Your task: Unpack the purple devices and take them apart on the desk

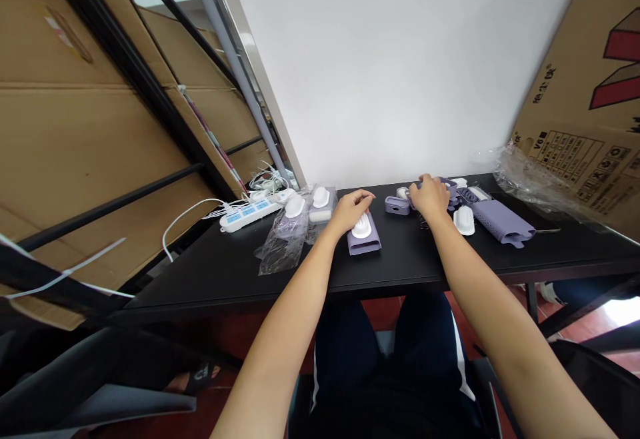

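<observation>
My left hand [352, 211] lies over the far end of a flat purple case [365, 248], its fingers loosely bent and apart. On that case sits a white ribbed oval piece [363, 227], close under the hand. My right hand [431, 195] is over a group of small purple parts at the back of the table, with its fingers curled down. Whatever they hold is hidden behind the hand. Just left of it stands a small purple open-topped holder [397, 206], near a small white round part [403, 193]. Another white ribbed oval piece [465, 220] lies right of my right wrist.
A perforated purple sleeve [503, 221] lies at the right. Clear plastic bags with purple cases and white oval pieces [295, 206] lie at the left, beside a white power strip [251, 214] and tangled cables. Large cardboard boxes [590, 112] flank the black table [210, 272].
</observation>
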{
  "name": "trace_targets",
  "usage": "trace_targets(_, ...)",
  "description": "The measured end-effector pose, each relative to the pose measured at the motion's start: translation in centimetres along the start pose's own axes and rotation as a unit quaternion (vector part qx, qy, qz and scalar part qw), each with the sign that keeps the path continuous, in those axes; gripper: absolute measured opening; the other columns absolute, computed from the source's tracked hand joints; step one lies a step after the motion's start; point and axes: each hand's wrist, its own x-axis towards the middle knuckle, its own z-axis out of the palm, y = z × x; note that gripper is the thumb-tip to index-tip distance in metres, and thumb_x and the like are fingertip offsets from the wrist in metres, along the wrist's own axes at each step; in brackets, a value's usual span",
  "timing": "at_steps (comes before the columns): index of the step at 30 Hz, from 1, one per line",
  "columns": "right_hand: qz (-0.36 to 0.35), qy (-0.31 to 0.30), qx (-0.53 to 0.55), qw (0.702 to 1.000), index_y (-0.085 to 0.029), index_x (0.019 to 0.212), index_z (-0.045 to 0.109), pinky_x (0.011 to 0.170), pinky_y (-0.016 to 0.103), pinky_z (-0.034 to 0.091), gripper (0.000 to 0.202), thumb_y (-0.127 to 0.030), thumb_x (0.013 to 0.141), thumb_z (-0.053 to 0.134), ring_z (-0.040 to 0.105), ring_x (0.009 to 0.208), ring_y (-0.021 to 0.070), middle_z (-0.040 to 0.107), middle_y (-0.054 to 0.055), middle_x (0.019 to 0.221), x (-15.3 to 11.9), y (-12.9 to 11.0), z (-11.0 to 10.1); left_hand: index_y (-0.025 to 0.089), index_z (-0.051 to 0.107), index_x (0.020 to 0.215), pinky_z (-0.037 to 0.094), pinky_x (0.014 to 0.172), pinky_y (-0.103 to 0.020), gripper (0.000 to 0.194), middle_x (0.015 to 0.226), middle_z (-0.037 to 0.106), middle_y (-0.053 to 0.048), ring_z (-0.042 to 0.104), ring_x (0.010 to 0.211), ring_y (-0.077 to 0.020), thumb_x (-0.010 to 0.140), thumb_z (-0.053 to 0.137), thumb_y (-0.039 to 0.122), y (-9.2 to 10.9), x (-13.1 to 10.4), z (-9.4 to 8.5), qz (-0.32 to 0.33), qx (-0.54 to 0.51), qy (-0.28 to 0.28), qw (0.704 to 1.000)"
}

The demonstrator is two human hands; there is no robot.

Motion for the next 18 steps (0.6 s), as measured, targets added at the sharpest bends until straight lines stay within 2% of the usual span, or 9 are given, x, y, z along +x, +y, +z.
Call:
trace_targets(2,-0.039,0.02,0.043,0.998,-0.017,0.133,0.068,0.1,0.046,0.045,0.04,-0.03,0.099,0.052,0.063,0.122,0.0362,0.071,0.02,0.127,-0.3,-0.4,-0.3,0.02,0.078,0.105,0.035,0.054,-0.026,0.026,0.067,0.066,0.0,0.052,0.056,-0.0143,0.095,0.063,0.038,-0.3,0.2,0.2,-0.005,0.003,0.008,1.0)
trace_targets(3,-0.069,0.008,0.074,0.995,-0.019,0.13,0.069,0.097,0.043,0.046,0.037,-0.03,0.1,0.05,0.065,0.116,0.0332,0.073,0.017,0.12,-0.6,-0.7,-0.4,0.02,0.078,0.107,0.035,0.055,-0.026,0.026,0.068,0.066,0.0,0.052,0.057,-0.0145,0.096,0.062,0.038,-0.5,0.2,0.4,-0.009,0.004,0.016,1.0)
trace_targets(5,-0.147,-0.054,0.135,0.978,-0.022,0.118,0.071,0.088,0.037,0.048,0.03,-0.036,0.103,0.049,0.067,0.1,0.0274,0.075,0.01,0.105,-1.3,-1.4,-0.4,0.02,0.077,0.109,0.039,0.06,-0.027,0.027,0.072,0.068,-0.001,0.057,0.063,-0.0159,0.098,0.061,0.039,-0.7,0.3,0.7,-0.011,0.004,0.047,0.999)
trace_targets(7,-0.237,-0.129,0.17,0.948,-0.024,0.111,0.073,0.083,0.035,0.048,0.031,-0.045,0.104,0.051,0.066,0.091,0.0241,0.074,0.006,0.097,-2.4,-2.2,0.0,0.02,0.075,0.109,0.045,0.07,-0.029,0.028,0.079,0.071,-0.002,0.064,0.075,-0.0182,0.1,0.059,0.041,-0.8,0.4,1.0,0.003,0.001,0.089,0.996)
trace_targets(9,-0.322,-0.182,0.174,0.912,-0.025,0.118,0.073,0.089,0.036,0.048,0.036,-0.052,0.103,0.054,0.066,0.097,0.0248,0.074,0.007,0.102,-3.5,-2.9,0.8,0.02,0.074,0.108,0.048,0.083,-0.031,0.031,0.089,0.073,-0.005,0.067,0.088,-0.0202,0.103,0.055,0.043,-0.9,0.4,1.2,0.01,-0.019,0.128,0.992)
trace_targets(11,-0.373,-0.217,0.168,0.886,-0.025,0.135,0.068,0.098,0.04,0.048,0.047,-0.056,0.102,0.057,0.065,0.109,0.028,0.073,0.01,0.116,-4.4,-3.4,1.6,0.02,0.074,0.108,0.049,0.089,-0.033,0.034,0.098,0.073,-0.007,0.068,0.097,-0.0213,0.105,0.05,0.044,-1.1,0.5,1.5,-0.009,-0.054,0.159,0.986)
trace_targets(14,-0.389,-0.255,0.17,0.869,-0.023,0.153,0.056,0.111,0.05,0.044,0.067,-0.057,0.097,0.066,0.06,0.127,0.0344,0.066,0.016,0.139,-5.1,-3.7,2.8,0.02,0.074,0.108,0.051,0.098,-0.034,0.039,0.111,0.073,-0.01,0.068,0.11,-0.0228,0.106,0.047,0.048,-1.4,0.7,1.9,-0.066,-0.12,0.17,0.976)
trace_targets(18,-0.337,-0.286,0.207,0.873,-0.018,0.154,0.054,0.121,0.05,0.038,0.071,-0.041,0.09,0.074,0.051,0.144,0.0344,0.057,0.018,0.155,-4.6,-3.5,3.5,0.02,0.074,0.115,0.047,0.11,-0.036,0.047,0.129,0.07,-0.013,0.064,0.127,-0.0252,0.106,0.046,0.057,-1.3,0.7,2.2,-0.14,-0.223,0.158,0.952)
